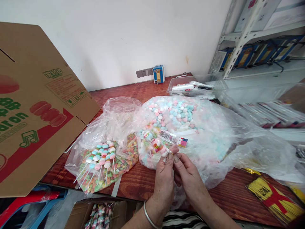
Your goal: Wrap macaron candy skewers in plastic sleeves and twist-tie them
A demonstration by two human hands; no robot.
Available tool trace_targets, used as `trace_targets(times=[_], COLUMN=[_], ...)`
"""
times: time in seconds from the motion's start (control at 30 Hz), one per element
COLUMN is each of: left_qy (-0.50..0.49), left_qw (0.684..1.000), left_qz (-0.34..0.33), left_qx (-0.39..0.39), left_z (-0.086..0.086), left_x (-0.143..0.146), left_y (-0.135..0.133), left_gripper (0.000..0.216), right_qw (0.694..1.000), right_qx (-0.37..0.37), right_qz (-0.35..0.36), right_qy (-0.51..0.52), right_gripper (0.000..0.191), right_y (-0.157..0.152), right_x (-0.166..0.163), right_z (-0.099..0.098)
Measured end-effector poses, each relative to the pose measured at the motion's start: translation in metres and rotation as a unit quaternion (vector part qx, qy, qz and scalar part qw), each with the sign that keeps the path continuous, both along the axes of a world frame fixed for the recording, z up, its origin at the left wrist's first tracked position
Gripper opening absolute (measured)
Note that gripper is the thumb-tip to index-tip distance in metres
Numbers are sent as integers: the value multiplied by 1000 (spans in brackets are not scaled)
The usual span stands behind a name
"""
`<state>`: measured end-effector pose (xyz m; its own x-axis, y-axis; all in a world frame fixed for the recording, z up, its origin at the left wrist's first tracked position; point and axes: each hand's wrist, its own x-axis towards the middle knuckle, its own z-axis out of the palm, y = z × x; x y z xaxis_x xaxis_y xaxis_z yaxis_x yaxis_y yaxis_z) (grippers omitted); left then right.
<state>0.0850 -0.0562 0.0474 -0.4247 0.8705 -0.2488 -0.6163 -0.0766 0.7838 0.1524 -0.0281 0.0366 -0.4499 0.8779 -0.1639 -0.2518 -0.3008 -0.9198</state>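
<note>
My left hand [165,178] and my right hand [187,173] meet at the fingertips over the table's near edge, both pinching a small clear packet of pastel candies [156,144] with a printed header card [172,138]. A silver bangle sits on my left wrist. Behind the packet lies a big clear plastic bag of pink, blue and white candies [176,111]. To the left, several candy skewers on white sticks [102,157] rest on a bag of small multicoloured candy rings [130,151].
A large printed cardboard box [35,105] leans at the left. A clear tray with pens and tools [195,87] stands at the back, a blue device [159,73] by the wall socket. Metal shelving [250,38] is at right, yellow-red packets [274,197] near right.
</note>
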Motion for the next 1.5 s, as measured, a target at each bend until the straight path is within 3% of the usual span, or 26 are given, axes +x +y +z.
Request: trace_targets(times=[0.13, 0.3, 0.4, 0.47, 0.53, 0.6, 0.67, 0.77, 0.87, 0.97, 1.07, 1.13, 1.23, 1.3, 1.33, 1.37, 1.43, 1.5], left_qy=[-38, 0, 14, 10, 7, 24, 53, 53, 11, -25, -31, -22, -14, 0, 6, 10, 4, -21], left_qw=[996, 997, 999, 1000, 999, 999, 998, 998, 988, 973, 978, 990, 998, 999, 999, 999, 998, 994], left_qz=[-60, -83, -41, -7, 17, 30, 26, -42, -153, -228, -203, -139, -49, -11, -3, -5, -38, -93], left_qx=[51, 3, -6, -21, -35, -33, -18, -7, 16, 32, 17, -2, -32, -42, -45, -49, -57, -57], left_z=[4, 6, 1, -2, -4, -3, -1, 4, 5, -1, -7, -8, -6, -3, -2, -1, -2, -5], left_x=[-7, -20, -20, -17, -13, -12, -13, -21, -34, -45, -46, -42, -33, -28, -26, -26, -28, -32], left_y=[-6, -6, -5, -4, -2, -1, 0, -5, -14, -20, -18, -14, -6, -2, -1, -2, -6, -10], left_gripper=[35, 30, 23, 22, 22, 22, 21, 25, 31, 36, 34, 25, 20, 20, 20, 21, 25, 28], right_qw=[984, 966, 958, 977, 997, 998, 996, 996, 959, 920, 899, 928, 995, 997, 996, 998, 995, 963], right_qx=[-149, -217, -232, -175, -58, 50, 71, -64, -213, -277, -294, -246, -41, 79, 91, 65, -56, -181], right_qz=[5, 75, 128, 105, 45, -17, -36, 21, 106, 190, 248, 219, 76, -7, -21, -19, 24, 98], right_qy=[95, 123, 106, 69, 10, -44, -45, 53, 150, 200, 208, 171, 48, -11, -14, 4, 80, 171], right_gripper=[41, 42, 43, 42, 39, 37, 34, 35, 35, 33, 29, 27, 27, 28, 29, 30, 29, 29], right_y=[2, 1, 1, -2, -5, -8, -9, -6, -3, -3, -6, -7, -9, -10, -11, -11, -11, -11], right_x=[-2, 6, 8, 6, 4, 1, 0, 4, 12, 18, 18, 14, 7, 4, 3, 2, 2, 3], right_z=[5, 8, 7, 5, 2, -2, -5, -3, 1, 2, -1, -2, -2, -3, -3, -3, -4, -4])
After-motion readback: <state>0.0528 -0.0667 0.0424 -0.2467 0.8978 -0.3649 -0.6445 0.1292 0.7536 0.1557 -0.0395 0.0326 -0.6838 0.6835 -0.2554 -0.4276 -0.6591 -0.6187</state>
